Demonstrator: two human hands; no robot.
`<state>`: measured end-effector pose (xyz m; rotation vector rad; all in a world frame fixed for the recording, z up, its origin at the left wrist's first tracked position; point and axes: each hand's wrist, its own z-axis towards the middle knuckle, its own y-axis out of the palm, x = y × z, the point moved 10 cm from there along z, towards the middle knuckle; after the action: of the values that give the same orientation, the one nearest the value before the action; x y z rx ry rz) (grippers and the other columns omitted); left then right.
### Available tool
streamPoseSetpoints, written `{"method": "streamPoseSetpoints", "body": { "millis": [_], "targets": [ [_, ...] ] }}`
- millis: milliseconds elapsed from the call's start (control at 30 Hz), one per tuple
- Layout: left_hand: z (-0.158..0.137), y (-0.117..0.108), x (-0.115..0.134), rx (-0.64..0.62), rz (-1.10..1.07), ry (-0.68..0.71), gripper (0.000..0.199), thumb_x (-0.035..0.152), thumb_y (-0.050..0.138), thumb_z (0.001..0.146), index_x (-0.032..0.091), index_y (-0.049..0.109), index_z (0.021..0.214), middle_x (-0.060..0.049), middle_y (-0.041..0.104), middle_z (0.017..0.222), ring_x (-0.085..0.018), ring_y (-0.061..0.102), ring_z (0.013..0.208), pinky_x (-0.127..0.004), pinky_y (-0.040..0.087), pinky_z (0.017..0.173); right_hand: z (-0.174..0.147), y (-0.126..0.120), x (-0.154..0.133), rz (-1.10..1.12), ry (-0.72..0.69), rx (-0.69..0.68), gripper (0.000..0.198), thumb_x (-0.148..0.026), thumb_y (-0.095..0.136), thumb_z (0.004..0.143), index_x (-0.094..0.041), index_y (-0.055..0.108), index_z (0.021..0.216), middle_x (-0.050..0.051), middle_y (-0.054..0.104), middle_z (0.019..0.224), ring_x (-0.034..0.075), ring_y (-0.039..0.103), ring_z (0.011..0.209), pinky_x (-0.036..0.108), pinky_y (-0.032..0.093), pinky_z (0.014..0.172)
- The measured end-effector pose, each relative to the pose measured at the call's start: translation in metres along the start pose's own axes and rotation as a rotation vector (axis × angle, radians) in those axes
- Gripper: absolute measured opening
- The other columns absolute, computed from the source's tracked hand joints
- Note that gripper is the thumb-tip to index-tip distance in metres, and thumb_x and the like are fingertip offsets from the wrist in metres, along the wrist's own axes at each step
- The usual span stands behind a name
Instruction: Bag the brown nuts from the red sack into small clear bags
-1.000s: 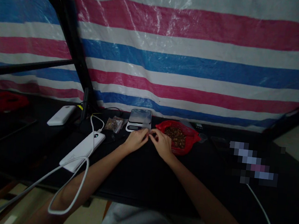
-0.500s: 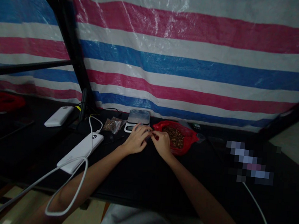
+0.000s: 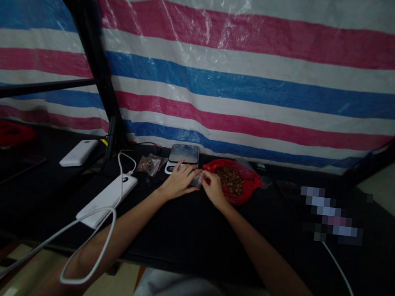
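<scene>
My left hand is closed on a small clear plastic bag, thumb below and fingers above. My right hand pinches the right edge of the same bag. What the bag holds is mostly covered by my fingers. Just behind my left hand stands a small digital scale with a metal plate, its display partly covered. To the right of my right hand lies an open red plastic bag with many small brown pieces in it. Filled clear bags lie left of the scale.
A white power bank with a looping white cable lies left of my forearm; a second white device sits farther left. Another red bag is at the far left. A black frame post and striped sheeting stand behind the table.
My hands have moved slightly apart. The small clear bag now shows between them, where fingers mostly covered it before. My left thumb and fingers have spread around it.
</scene>
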<state>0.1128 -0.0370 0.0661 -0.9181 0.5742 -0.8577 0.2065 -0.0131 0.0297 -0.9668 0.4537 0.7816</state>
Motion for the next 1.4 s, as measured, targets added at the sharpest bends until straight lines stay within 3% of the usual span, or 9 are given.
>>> {"method": "streamPoseSetpoints", "body": {
  "millis": [200,500,633,733,833,967,1200,1400],
  "targets": [
    [-0.001,0.001,-0.003,0.007,-0.020,0.000,0.059,0.052,0.051,0.077,0.021,0.040,0.126,-0.009,0.051,0.116,-0.024,0.045,0.108,-0.045,0.019,0.103,0.001,0.011,0.014,0.267,0.085,-0.040,0.028,-0.011,0.050,0.069,-0.019,0.062,0.092,0.004,0.068,0.088,0.017,0.063,0.081,0.033,0.048,0.079],
    [-0.002,-0.002,-0.008,0.039,-0.068,-0.062,0.055,0.057,0.046,0.077,0.019,0.047,0.117,-0.009,0.052,0.107,-0.024,0.045,0.098,-0.040,0.031,0.090,0.000,0.013,0.009,0.402,0.058,-0.059,0.016,-0.022,0.048,0.077,-0.018,0.060,0.085,0.004,0.067,0.084,0.017,0.063,0.080,0.030,0.048,0.076],
    [-0.001,-0.003,-0.008,0.044,-0.054,-0.070,0.054,0.056,0.046,0.077,0.019,0.047,0.117,-0.009,0.052,0.106,-0.024,0.045,0.098,-0.039,0.031,0.089,-0.001,0.006,0.007,0.316,0.046,-0.025,0.019,-0.025,0.046,0.080,-0.019,0.060,0.092,0.005,0.067,0.088,0.017,0.063,0.082,0.029,0.047,0.076],
    [-0.001,-0.003,-0.014,0.058,-0.021,-0.109,0.054,0.053,0.045,0.079,0.018,0.045,0.119,-0.010,0.052,0.106,-0.024,0.046,0.096,-0.039,0.031,0.089,-0.002,-0.013,-0.002,0.083,0.027,0.074,0.021,-0.028,0.046,0.083,-0.020,0.058,0.098,0.004,0.067,0.091,0.017,0.062,0.083,0.033,0.042,0.082],
    [-0.002,-0.002,-0.021,0.068,0.025,-0.160,0.051,0.049,0.046,0.080,0.017,0.044,0.120,-0.009,0.052,0.104,-0.023,0.046,0.096,-0.040,0.030,0.091,-0.005,-0.029,-0.013,-0.143,0.012,0.161,0.019,-0.030,0.046,0.084,-0.021,0.060,0.092,0.004,0.067,0.089,0.019,0.060,0.084,0.036,0.035,0.086],
    [-0.002,0.005,-0.019,0.038,0.035,-0.131,0.051,0.050,0.046,0.080,0.017,0.043,0.119,-0.008,0.052,0.106,-0.023,0.045,0.101,-0.039,0.028,0.094,-0.006,-0.020,-0.021,-0.209,-0.026,0.096,0.020,-0.035,0.049,0.082,-0.021,0.064,0.081,0.004,0.068,0.085,0.019,0.059,0.083,0.035,0.033,0.083],
    [-0.001,0.008,-0.011,-0.001,0.014,-0.063,0.060,0.059,0.042,0.077,0.016,0.044,0.118,-0.009,0.053,0.104,-0.023,0.046,0.099,-0.040,0.026,0.095,-0.006,0.003,-0.001,0.125,0.074,0.030,0.015,-0.034,0.060,0.072,-0.020,0.065,0.074,0.003,0.067,0.073,0.018,0.060,0.067,0.030,0.043,0.067],
    [-0.001,0.007,-0.013,0.015,0.023,-0.061,0.062,0.060,0.044,0.076,0.017,0.043,0.121,-0.009,0.054,0.103,-0.023,0.046,0.098,-0.042,0.024,0.097,-0.006,0.008,0.007,0.371,0.163,0.008,0.016,-0.033,0.062,0.068,-0.018,0.064,0.072,0.003,0.066,0.070,0.018,0.061,0.067,0.030,0.046,0.068]
  ]
}}
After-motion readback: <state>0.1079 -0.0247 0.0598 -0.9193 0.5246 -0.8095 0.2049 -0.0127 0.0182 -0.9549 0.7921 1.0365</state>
